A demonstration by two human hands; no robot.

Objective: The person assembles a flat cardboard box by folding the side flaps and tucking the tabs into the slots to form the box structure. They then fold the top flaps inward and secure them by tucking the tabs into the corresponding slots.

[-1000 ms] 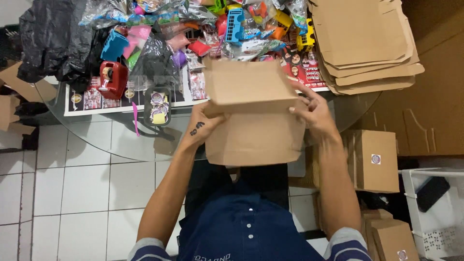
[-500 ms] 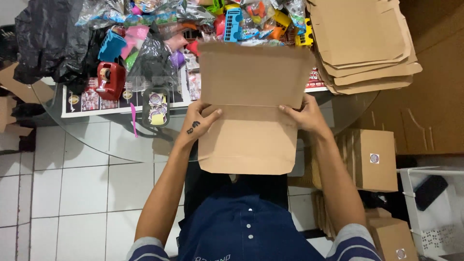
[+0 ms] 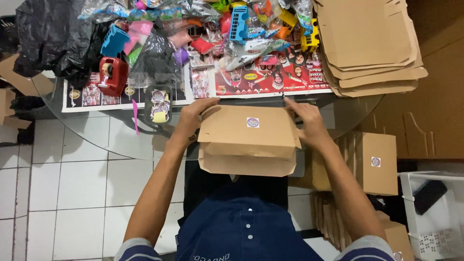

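Both hands' grip holds cardboard box (image 3: pixel 247 140) between left hand (image 3: pixel 192 121) and right hand (image 3: pixel 309 123).

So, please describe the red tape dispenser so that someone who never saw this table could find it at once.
Start at the round glass table and go to its left side, beside the heap of black plastic bags. The red tape dispenser stands there on a printed sheet, left of the small tray of round stickers. It is the only solid red, heavy-looking tool; the coloured things nearby are wrapped toys.

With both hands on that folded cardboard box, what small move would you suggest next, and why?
Probably press the lid flat: the cardboard box is folded, a round sticker on top, the left hand and right hand gripping its far corners, and its front edge looks slightly bulged.
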